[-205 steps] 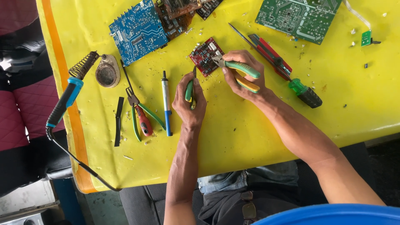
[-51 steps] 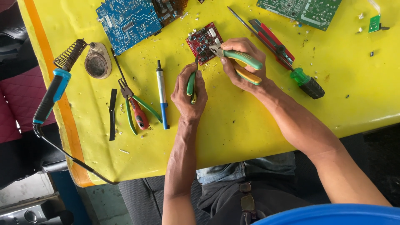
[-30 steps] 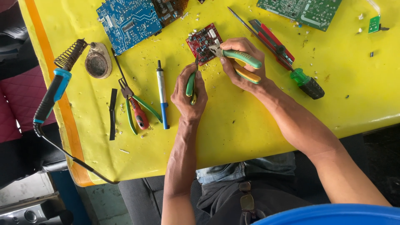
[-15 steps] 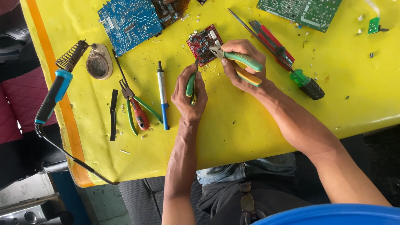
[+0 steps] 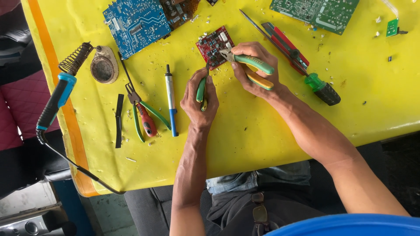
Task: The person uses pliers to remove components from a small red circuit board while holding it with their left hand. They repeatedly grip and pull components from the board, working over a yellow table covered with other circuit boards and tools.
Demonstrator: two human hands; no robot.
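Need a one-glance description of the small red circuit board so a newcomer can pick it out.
On the yellow table, look just above the two hands, between the big blue board and the green board. The small red circuit board lies there, pliers touching its edge: the only red board, and far smaller.

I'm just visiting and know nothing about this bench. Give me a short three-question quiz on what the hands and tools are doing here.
1. True or false: the right hand holds green-handled pliers whose tip is at the small red circuit board.
2. What does the left hand hold?
A. the soldering iron
B. a slim green-handled tool
C. the blue circuit board
3. Fill in: the soldering iron lies on the table's ____ side as the camera sees it, untouched by either hand.

Key:
1. True.
2. B: a slim green-handled tool, its tip pointing at the red board.
3. Left, beside the round tin on the yellow table.
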